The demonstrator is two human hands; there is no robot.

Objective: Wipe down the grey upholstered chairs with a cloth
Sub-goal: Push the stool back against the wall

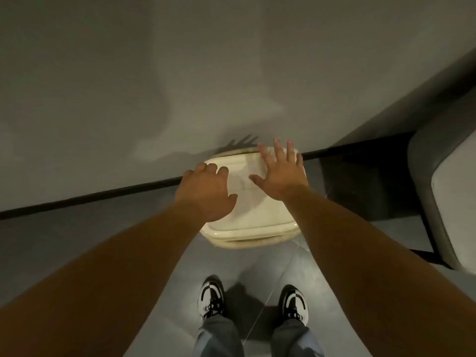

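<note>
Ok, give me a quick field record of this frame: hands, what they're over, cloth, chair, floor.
left hand: fingers curled loosely, over the left part of the cream lidded bin, holding nothing visible
right hand: fingers spread straight, over the bin's far edge
contact with bin: cannot tell
cloth: none in view
grey upholstered chair: right edge of frame, untouched
floor: grey tiles; bin stands against the wall

A cream, rounded container [251, 222] with a lid sits on the grey tiled floor [77, 253], right under both hands and up against the wall [180, 73]. A dark skirting strip [90, 198] runs along the wall's foot, out to the left of the hands. Nearer than the hands, two black-and-white sneakers [211, 296] stand on the tiles below grey trouser cuffs [219, 338].
</note>
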